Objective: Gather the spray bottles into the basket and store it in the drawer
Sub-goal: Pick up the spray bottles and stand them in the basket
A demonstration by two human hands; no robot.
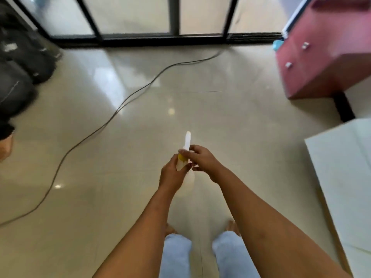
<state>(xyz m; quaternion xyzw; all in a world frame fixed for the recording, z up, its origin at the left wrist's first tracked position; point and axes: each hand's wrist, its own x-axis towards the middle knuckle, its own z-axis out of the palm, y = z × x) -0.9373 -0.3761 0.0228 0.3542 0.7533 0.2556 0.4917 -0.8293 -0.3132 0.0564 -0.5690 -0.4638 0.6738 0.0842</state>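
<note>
The pale tiled floor [220,117] filled the view, with a pink drawer unit [321,57] at the far right, a white surface [345,177] nearer on that side and a dark cable [112,117] trailing across the tiles; no basket showed. The step looked like carrying one bottle to the basket, best done upright, gripped firmly at the neck, trigger left alone. The left hand [171,175] curled round the white spray bottle [188,139] from the left, the right hand [202,159] pinched its head, and the nozzle stuck out beyond both.
</note>
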